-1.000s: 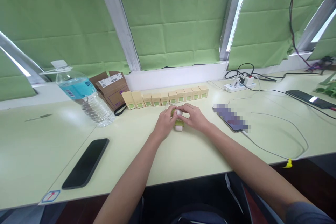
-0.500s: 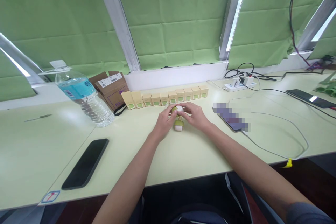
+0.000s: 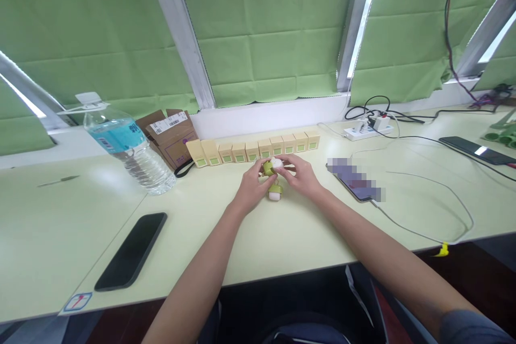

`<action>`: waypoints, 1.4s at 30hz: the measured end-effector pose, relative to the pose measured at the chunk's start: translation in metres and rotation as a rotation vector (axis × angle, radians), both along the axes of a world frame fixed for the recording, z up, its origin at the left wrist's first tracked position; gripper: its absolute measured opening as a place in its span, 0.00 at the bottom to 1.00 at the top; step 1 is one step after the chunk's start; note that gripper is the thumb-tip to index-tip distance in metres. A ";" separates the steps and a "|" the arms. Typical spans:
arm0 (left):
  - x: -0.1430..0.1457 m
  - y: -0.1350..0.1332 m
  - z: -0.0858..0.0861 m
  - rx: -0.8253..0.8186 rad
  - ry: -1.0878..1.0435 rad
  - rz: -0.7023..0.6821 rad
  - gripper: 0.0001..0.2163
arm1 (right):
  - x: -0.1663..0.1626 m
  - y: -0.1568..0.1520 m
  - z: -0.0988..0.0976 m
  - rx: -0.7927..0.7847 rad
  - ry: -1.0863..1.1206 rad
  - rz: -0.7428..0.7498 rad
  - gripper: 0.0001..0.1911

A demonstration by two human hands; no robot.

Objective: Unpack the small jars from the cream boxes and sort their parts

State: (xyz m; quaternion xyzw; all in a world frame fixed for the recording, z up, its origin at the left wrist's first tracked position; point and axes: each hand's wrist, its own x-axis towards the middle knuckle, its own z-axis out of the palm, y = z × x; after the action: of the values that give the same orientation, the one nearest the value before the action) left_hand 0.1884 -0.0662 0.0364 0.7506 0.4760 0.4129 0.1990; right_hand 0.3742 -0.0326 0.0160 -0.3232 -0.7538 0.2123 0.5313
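Both hands meet over the middle of the pale green table [image 3: 282,231]. My left hand [image 3: 252,188] and my right hand [image 3: 300,176] pinch a small green and white object [image 3: 272,165] between their fingertips, a little above the tabletop. A second small green and white piece [image 3: 275,192] rests on the table just below it, between the two hands. Behind the hands stands a row of several small tan boxes with green labels [image 3: 258,149].
A large water bottle [image 3: 127,145] and brown cardboard boxes [image 3: 171,137] stand at the left. A black phone [image 3: 132,250] lies front left. Another phone [image 3: 355,180] with a cable lies right of my hands; a power strip [image 3: 368,129] and cords sit behind it.
The hands have lifted the upper green and white object slightly up and away from the piece on the table. Nothing else has moved.
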 end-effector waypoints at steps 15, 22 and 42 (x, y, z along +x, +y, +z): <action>-0.004 0.008 -0.008 0.044 0.011 0.150 0.19 | 0.008 0.005 -0.001 -0.192 -0.521 -0.182 0.18; -0.003 0.006 -0.006 0.025 0.003 0.144 0.19 | 0.010 0.001 0.006 -0.323 -0.755 -0.370 0.16; -0.003 0.006 -0.007 0.020 0.017 0.149 0.19 | 0.029 0.001 0.015 -0.459 -0.874 -0.468 0.17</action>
State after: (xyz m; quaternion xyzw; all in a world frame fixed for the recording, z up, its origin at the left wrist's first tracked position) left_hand 0.1851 -0.0601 0.0297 0.7184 0.5280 0.4251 0.1560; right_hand 0.4029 -0.0314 0.0310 -0.6479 -0.7468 0.0935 0.1175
